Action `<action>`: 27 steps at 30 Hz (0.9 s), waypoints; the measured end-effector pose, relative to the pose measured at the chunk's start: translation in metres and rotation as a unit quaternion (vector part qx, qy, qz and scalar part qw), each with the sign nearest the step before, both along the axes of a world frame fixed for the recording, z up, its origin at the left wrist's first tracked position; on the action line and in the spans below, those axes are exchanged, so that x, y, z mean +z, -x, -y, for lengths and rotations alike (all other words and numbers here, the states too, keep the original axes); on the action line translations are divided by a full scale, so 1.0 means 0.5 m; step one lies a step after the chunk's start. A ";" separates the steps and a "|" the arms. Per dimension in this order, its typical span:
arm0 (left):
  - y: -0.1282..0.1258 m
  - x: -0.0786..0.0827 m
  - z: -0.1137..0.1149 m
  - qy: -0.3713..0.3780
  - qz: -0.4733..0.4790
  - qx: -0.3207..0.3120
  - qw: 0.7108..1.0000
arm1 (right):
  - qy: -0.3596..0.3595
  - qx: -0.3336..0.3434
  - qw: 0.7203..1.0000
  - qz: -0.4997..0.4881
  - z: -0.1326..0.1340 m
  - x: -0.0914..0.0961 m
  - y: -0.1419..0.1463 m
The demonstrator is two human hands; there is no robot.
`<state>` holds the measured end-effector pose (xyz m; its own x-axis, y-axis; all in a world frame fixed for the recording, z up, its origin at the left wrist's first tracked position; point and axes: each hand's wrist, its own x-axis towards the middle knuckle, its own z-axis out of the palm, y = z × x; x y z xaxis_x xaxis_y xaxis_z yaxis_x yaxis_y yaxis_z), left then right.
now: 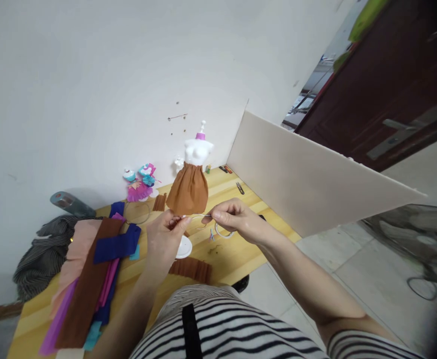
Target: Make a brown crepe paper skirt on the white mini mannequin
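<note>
In front of the small white dress form (pixel 198 149) in a gathered brown skirt (pixel 189 192), both my hands are closed in pinches. A thin, pale, wire-like piece (pixel 200 215) runs between them; its exact kind is too small to tell. My left hand (pixel 164 237) pinches its left end between thumb and fingertips. The other end is in the fingertips of my right hand (pixel 235 217). Below my hands lie a round white disc (pixel 183 247), partly behind my left hand, a white ring (pixel 224 232) and a gathered brown fabric strip (pixel 192 269).
Coloured fabric strips (pixel 84 279) and a dark striped cloth (pixel 48 252) cover the table's left side. Two small dressed figures (pixel 139 184) stand against the wall. Small thread snips (pixel 240 188) lie near the upright white panel (pixel 301 174) on the right.
</note>
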<state>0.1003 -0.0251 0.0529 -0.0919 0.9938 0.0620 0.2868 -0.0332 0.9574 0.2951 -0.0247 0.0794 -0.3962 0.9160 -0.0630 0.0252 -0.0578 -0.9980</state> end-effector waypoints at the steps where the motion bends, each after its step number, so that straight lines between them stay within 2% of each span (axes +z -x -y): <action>1: 0.000 -0.002 0.000 0.000 0.005 -0.003 1.000 | -0.001 -0.002 1.000 0.001 0.000 0.001 0.000; 27: -0.007 0.010 0.007 -0.011 0.013 0.001 1.000 | -0.008 -0.004 1.000 0.029 0.000 0.005 -0.001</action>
